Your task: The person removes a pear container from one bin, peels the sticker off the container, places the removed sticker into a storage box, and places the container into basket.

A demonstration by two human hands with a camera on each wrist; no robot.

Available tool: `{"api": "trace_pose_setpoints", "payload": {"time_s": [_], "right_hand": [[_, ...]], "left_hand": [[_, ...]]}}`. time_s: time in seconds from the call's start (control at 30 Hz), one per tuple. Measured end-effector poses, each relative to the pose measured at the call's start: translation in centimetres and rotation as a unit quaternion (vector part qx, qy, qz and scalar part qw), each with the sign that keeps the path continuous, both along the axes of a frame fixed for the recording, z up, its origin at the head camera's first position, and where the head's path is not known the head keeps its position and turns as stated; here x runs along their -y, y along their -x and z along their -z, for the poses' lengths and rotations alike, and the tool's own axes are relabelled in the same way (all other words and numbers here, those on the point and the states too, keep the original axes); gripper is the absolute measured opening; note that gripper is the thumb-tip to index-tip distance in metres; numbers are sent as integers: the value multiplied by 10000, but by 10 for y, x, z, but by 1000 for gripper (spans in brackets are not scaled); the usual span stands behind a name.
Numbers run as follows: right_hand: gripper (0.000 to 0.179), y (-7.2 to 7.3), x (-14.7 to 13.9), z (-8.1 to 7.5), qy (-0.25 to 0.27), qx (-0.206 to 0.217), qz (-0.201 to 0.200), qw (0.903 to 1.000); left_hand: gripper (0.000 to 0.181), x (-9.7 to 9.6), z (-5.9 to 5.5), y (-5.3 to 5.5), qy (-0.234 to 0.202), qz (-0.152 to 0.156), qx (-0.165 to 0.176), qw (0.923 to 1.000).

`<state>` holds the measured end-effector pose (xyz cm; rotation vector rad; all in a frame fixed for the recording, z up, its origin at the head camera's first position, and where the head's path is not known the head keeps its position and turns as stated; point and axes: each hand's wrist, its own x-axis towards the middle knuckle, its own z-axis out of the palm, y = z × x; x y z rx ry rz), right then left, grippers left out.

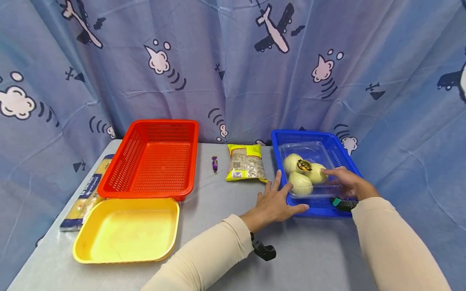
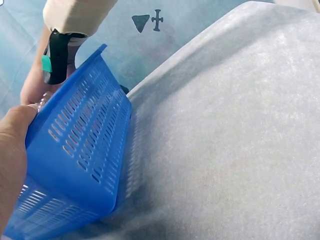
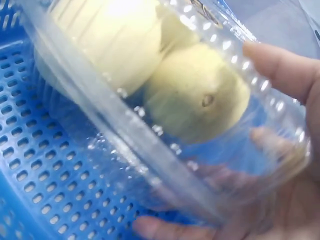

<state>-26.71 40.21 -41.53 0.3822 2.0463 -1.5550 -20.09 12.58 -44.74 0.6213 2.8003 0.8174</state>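
A clear plastic box (image 1: 309,150) with three pale yellow, round fruits (image 1: 300,184) and a dark round label (image 1: 304,165) is in the blue basket (image 1: 320,212) at right. My right hand (image 1: 348,181) grips the box's right end; in the right wrist view its thumb (image 3: 280,65) lies on the lid edge and fingers reach beneath. Fingers spread, my left hand (image 1: 271,203) is at the basket's left front rim. The left wrist view shows its thumb (image 2: 17,122) right at that rim, the other fingers hidden.
A red basket (image 1: 162,167) stands at back left, with a yellow tray (image 1: 127,236) before it. A long printed package (image 1: 81,204) lies partly behind both. Between the baskets on the table (image 1: 214,210) are a purple wrapped candy (image 1: 214,165) and a yellow-and-clear bag (image 1: 247,162). A curtain hangs behind.
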Motion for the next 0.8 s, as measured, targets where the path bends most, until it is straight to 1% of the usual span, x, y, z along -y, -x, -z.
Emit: {"api": "trace_pose_setpoints", "payload": {"time_s": [0.1,0.2,0.27,0.37,0.47,0.6,0.73,0.8], "right_hand": [[48,-3,0,0,410,-192,237,9987],[43,-4,-1,-1,521,-401,283,9974],[49,-5,-1,-2,575,-463,344,9967],[65,-5,-3,-5,614,-453,458,9960],[75,-6,-6,-10,613,-458,533,9956],[78,-7,-9,-15,564,-491,529,9958],[81,-10,-11,-20,641,-441,600,9952],[79,-11,-13,-21,719,-426,634,9945]], "left_hand": [[89,0,-1,0,-11,-2,37,10000],[89,0,-1,-1,-35,-28,51,10000],[88,1,-2,-1,-47,-46,53,10000],[87,1,-2,-2,-51,-61,63,9999],[86,1,-3,-2,-50,-59,48,10000],[85,0,-2,-2,-60,-79,-4,10000],[85,0,-2,-1,-55,-98,-9,9999],[85,0,-2,-1,-54,-100,7,9999]]}}
